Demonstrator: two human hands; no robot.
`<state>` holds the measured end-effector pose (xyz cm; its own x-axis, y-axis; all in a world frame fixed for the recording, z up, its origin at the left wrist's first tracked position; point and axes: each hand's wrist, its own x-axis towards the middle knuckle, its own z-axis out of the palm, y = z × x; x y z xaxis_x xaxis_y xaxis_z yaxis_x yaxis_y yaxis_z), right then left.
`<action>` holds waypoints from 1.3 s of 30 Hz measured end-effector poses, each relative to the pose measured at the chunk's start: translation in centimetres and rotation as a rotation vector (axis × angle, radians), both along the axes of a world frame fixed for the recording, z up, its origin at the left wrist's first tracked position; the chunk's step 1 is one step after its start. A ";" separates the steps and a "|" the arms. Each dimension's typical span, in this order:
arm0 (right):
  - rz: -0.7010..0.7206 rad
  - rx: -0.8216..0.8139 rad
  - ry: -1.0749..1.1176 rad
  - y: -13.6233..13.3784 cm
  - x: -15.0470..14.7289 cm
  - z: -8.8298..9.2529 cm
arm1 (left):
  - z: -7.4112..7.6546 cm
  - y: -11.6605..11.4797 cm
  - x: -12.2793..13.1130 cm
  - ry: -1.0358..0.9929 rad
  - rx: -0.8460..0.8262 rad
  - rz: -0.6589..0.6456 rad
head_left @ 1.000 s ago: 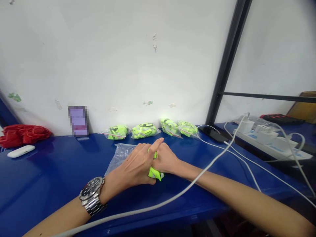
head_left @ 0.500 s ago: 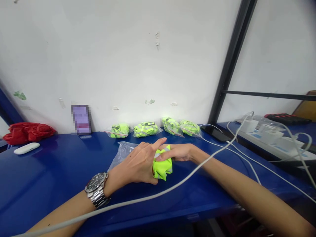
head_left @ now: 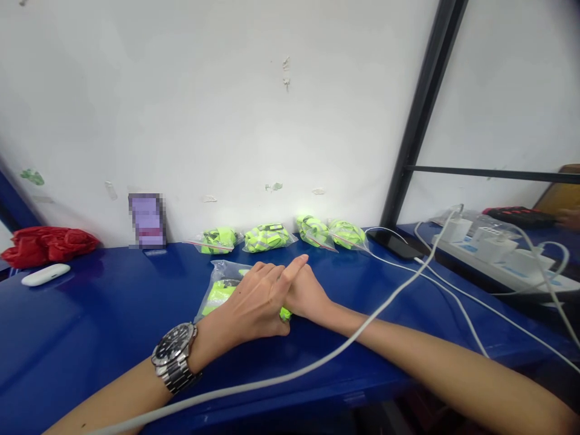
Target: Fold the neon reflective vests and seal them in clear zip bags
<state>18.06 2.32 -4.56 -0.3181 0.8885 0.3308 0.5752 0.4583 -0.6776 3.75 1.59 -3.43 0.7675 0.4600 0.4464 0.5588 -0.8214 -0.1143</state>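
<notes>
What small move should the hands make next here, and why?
I'd have the right hand press the yellow cloth a little deeper into the clear bag while the left hand holds the bag. Much of the cloth shows through the plastic, but a bit is visible between the hands and seems not fully in.

Plastic bag [head_left: 220, 290] partly behind left hand [head_left: 258, 299], phone screen [head_left: 148, 220] pixelated

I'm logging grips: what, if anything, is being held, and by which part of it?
The left hand holds the clear bag of neon-yellow cloth by its right end; whether the right hand grips is hidden.
</notes>
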 end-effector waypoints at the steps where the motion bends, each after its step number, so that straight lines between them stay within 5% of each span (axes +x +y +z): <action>1: 0.000 -0.012 -0.006 0.0 0.0 0.1 | 0.0 0.0 0.0 -0.005 -0.001 -0.003; 5: 0.187 -0.239 0.065 0.2 1.3 1.2 | 0.3 0.1 -0.1 -0.041 -0.036 0.029; 9: 0.596 -0.517 0.182 0.8 3.7 2.4 | 0.5 0.2 -0.7 -0.086 -0.071 -0.041; 11: 0.700 -0.523 0.167 1.1 4.4 2.5 | 0.4 0.4 -1.0 -0.110 -0.072 -0.078; 19: 0.242 -0.035 -0.148 -0.1 1.3 0.4 | 0.5 -0.2 -0.4 -0.081 -0.022 -0.043; 24: -0.024 0.083 -0.286 -0.9 -0.5 -0.4 | 0.1 -0.3 0.1 -0.077 0.031 -0.074; 29: 0.208 0.019 -0.227 -0.9 1.2 2.0 | 0.2 0.1 -0.3 -0.143 0.008 -0.102; 33: 0.674 -0.399 -0.070 -0.1 3.8 3.9 | 0.5 0.2 -0.7 -0.138 0.031 -0.180; 35: 0.798 -0.575 0.050 0.5 4.3 3.7 | 0.4 0.2 -0.7 -0.127 0.032 -0.208; 37: 0.755 -0.600 0.114 0.7 4.1 2.8 | 0.3 0.1 -0.5 -0.136 0.021 -0.199; 39: 0.564 -0.487 0.086 0.5 3.2 1.7 | 0.3 0.0 -0.3 -0.164 0.009 -0.166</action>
<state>21.28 2.81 -2.87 -0.7596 0.6503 -0.0142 0.2776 0.3044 -0.9112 3.50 1.62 -3.17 0.7494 0.3291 0.5746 0.4279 -0.9029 -0.0409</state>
